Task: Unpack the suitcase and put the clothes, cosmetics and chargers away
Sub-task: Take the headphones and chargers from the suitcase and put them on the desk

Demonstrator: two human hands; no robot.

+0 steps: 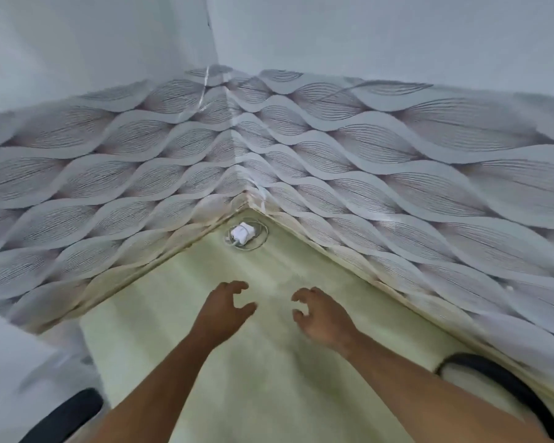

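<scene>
Head view: left hand (226, 306) & right hand (320, 318) loosely curled, holding nothing. Small white plastic charger w/ coiled cable (244, 235) well ahead of both, in corner of pale green surface (173, 330). Risk: loose cable snagging, uncoiling if grabbed by block only.

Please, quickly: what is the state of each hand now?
Left hand: open, fingers loosely curled, holding nothing.
Right hand: open, fingers loosely curled, holding nothing.

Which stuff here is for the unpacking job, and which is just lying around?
For the job:
- white charger with its coiled cable, lying in the corner
- left hand and right hand, both holding nothing

Just there:
- pale green surface
- wavy patterned wallpaper
- black curved thing at the right edge; I cannot tell what it is
</scene>
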